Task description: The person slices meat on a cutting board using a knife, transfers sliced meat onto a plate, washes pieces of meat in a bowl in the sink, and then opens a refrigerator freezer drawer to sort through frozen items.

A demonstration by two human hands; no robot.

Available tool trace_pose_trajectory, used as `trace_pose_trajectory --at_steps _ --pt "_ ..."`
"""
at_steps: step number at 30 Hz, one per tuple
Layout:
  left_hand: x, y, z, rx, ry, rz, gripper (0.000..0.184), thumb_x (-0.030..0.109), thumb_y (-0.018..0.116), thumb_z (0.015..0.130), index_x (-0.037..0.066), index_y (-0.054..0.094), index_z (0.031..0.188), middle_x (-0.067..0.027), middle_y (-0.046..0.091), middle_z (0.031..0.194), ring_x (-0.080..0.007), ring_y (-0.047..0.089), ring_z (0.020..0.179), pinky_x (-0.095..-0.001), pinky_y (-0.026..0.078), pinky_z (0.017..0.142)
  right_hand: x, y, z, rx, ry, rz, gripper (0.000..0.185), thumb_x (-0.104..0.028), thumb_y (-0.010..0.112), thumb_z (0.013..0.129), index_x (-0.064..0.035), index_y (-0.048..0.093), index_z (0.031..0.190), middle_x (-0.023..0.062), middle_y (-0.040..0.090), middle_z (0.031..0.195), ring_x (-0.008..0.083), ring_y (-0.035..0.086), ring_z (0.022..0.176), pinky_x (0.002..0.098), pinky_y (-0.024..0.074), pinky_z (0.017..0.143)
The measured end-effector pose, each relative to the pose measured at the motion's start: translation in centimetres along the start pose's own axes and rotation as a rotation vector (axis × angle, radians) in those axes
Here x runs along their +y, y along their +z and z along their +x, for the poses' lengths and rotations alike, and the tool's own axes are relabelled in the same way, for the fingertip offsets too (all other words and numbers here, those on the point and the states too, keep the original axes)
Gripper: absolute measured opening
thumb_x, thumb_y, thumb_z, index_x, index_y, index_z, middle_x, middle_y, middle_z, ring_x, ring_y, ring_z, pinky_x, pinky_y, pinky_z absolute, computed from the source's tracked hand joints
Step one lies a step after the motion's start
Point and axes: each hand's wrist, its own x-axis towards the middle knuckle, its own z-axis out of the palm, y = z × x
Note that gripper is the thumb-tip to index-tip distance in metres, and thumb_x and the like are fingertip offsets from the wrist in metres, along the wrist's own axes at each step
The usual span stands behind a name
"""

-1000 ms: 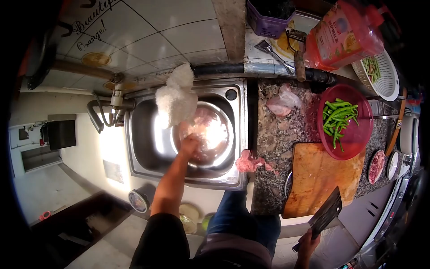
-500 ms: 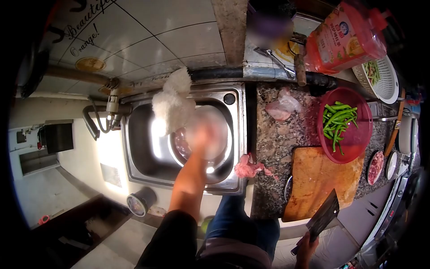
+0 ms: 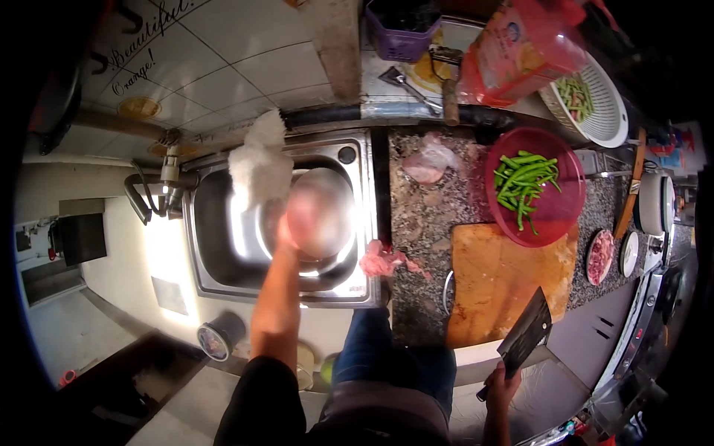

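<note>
My left hand (image 3: 288,227) is in the metal bowl (image 3: 327,269) inside the steel sink (image 3: 204,245); its fingers and the pinkish contents it touches are blurred. My right hand (image 3: 503,383) grips the handle of a dark cleaver (image 3: 526,327), held low in front of the counter edge, blade up. The cleaver is beside a wooden cutting board (image 3: 506,282). A piece of pink meat (image 3: 383,260) lies across the sink's right rim and the counter. A white fluffy cloth (image 3: 260,167) hangs at the sink's back left.
A red basin (image 3: 565,201) of green peppers (image 3: 526,182) overlaps the board's back edge. Behind stand a red bottle (image 3: 513,56), a white colander (image 3: 606,111) and a purple basket (image 3: 401,41). A meat plate (image 3: 599,256) sits at right. A faucet (image 3: 171,178) stands left.
The whole view has shifted, so the sink and counter appear further left. My left hand has moved within the bowl toward its left side. My right hand still holds the cleaver.
</note>
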Motion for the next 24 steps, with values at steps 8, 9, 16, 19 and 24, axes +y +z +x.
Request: trace_pose_trajectory --at_steps 8,9,16,19,24 --pt "1.3 4.4 -10.6 -0.393 0.236 -0.004 0.02 0.006 0.06 0.088 0.005 0.053 0.107 -0.0067 0.06 0.098 -0.0152 0.061 0.087 -0.0262 0.053 0.078 1.9 -4.2 2.6 -0.068 -0.091 0.07 0.014 -0.009 0.057 0.091 -0.0037 0.049 0.101 -0.0017 0.049 0.06 0.0068 0.048 0.048 0.0226 0.0395 0.044" --pt "-0.5 7.2 -13.3 -0.369 0.209 -0.01 0.022 0.006 0.06 0.088 0.005 0.053 0.109 -0.0063 0.06 0.097 -0.0153 0.061 0.086 -0.0266 0.052 0.079 1.5 -4.9 2.9 -0.067 -0.088 0.066 0.015 -0.009 0.057 0.091 -0.0032 0.049 0.102 -0.0017 0.049 0.061 0.0067 0.048 0.048 0.0227 0.0394 0.044" --pt "-18.8 20.8 -24.7 -0.365 0.222 0.786 0.019 0.013 0.062 0.09 0.005 0.058 0.107 -0.007 0.064 0.094 -0.0148 0.06 0.083 -0.0274 0.05 0.069 0.6 -8.7 5.4 -0.078 -0.063 0.155 0.011 -0.009 0.058 0.091 -0.0044 0.05 0.097 -0.0007 0.049 0.059 0.0074 0.045 0.045 0.0245 0.0377 0.042" --pt "-28.1 19.4 -22.7 -0.515 -0.099 0.584 0.016 0.014 0.057 0.093 0.006 0.059 0.107 -0.0065 0.061 0.109 -0.0188 0.06 0.098 -0.0307 0.05 0.083 2.6 -10.5 6.7 -0.11 -0.002 0.152 0.011 -0.011 0.056 0.093 -0.0062 0.05 0.101 -0.0039 0.046 0.06 0.0049 0.043 0.047 0.0234 0.0341 0.041" --pt "-19.5 15.7 -24.4 -0.339 0.894 1.459 0.032 0.007 0.067 0.081 0.005 0.06 0.113 -0.0162 0.057 0.116 -0.0368 0.057 0.107 -0.0374 0.046 0.094 4.0 -11.5 7.3 -0.057 -0.14 0.134 0.015 -0.011 0.054 0.094 -0.0055 0.049 0.107 -0.0045 0.044 0.059 0.0042 0.041 0.044 0.0213 0.035 0.04"
